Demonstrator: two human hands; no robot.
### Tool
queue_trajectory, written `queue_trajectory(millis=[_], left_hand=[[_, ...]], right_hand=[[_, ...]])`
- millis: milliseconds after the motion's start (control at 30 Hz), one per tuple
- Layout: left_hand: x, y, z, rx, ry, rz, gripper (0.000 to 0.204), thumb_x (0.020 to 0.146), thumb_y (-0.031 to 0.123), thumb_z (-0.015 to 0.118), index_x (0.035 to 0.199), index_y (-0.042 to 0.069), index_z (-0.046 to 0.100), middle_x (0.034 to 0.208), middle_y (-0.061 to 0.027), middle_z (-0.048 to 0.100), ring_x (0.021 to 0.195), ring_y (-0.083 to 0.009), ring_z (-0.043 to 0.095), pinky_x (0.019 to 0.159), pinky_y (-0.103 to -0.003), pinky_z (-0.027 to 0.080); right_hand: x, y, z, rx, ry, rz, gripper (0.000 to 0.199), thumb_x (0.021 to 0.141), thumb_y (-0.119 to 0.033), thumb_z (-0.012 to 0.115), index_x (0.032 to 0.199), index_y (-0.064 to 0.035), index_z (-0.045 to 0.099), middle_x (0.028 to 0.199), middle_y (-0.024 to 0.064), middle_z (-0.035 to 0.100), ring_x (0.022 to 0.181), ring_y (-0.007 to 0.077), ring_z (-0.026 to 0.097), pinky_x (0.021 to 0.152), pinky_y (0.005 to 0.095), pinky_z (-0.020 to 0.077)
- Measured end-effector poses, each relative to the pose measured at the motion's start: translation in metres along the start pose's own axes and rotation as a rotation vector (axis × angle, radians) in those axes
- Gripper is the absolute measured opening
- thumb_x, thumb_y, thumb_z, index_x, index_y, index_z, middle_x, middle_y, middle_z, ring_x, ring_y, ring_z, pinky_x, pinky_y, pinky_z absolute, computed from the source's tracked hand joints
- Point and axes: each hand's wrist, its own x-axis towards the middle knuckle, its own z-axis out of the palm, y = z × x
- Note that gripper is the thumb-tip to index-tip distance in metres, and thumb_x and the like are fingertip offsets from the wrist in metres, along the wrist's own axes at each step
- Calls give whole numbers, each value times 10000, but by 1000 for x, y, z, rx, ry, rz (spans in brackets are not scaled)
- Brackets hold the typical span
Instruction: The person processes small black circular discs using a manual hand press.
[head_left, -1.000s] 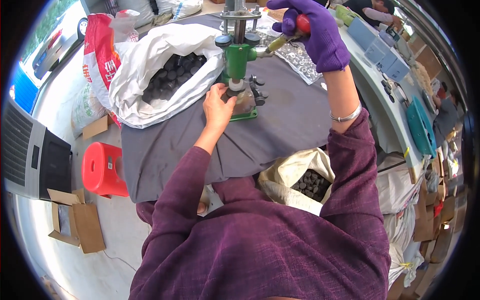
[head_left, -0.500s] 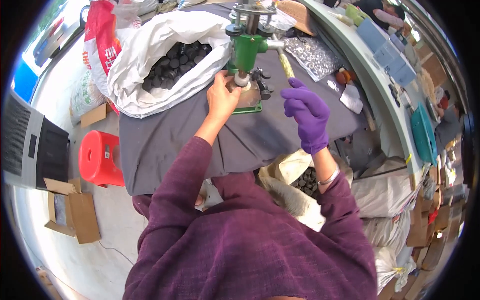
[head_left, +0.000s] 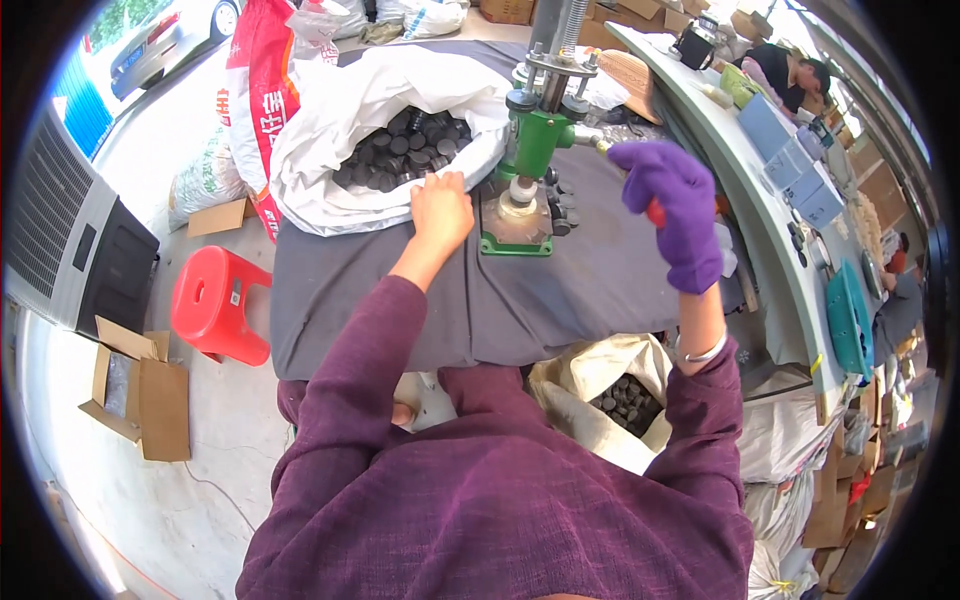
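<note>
A green hand press [head_left: 540,145] stands on the grey cloth-covered table, with a round white piece [head_left: 522,188] under its ram. My left hand [head_left: 442,212], bare, is at the near right rim of a white sack [head_left: 300,200] filled with black round caps [head_left: 400,150]. Its fingers are bent and close together; their tips are hidden, and what they hold does not show. My right hand [head_left: 678,205], in a purple glove, is curled round the end of the press's lever [head_left: 590,137]. A spot of red shows at its palm. Several black caps [head_left: 562,205] sit beside the press base.
A red stool [head_left: 215,300] and an open cardboard box [head_left: 150,395] stand on the floor to the left. Near my right knee is a cream sack [head_left: 570,385] of dark caps. Along the right runs a long workbench [head_left: 745,165], with another person [head_left: 785,80] beyond it.
My left hand has left the press base and moved to the sack rim. My right hand has shifted right relative to the press and closed round the lever. The view has shifted too.
</note>
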Motion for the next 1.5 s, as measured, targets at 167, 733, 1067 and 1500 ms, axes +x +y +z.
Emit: queue_trajectory(millis=[167,733,1067,1500], left_hand=[[-18,-18,38,129,183,211,507,825,267,592,1255,7,529,1315,-147,528,1110,-252,502,868,-406,367],[-10,-23,36,23,278,299,241,762,127,591,980,29,624,1040,-127,624,931,-283,573,775,-432,428],[60,-57,16,-140,426,-20,237,744,31,567,962,31,660,955,-180,636,884,-363,625,794,-428,499],[114,-45,-17,285,-374,-21,284,686,131,630,940,28,704,1018,-185,669,997,-320,637,836,-404,521]], right_hand=[[50,-4,-20,-128,-108,-404,319,924,-142,408,1090,47,604,1049,157,646,637,112,523,737,300,540],[72,-21,-25,-266,-78,-291,399,935,-185,359,1060,76,633,616,46,501,608,117,506,795,277,510],[82,-19,-27,-44,-73,-167,374,949,-189,398,1093,87,604,692,67,568,620,118,517,692,261,498],[81,-20,-19,49,6,-125,394,953,-285,471,990,63,651,560,10,440,573,113,490,752,328,535]])
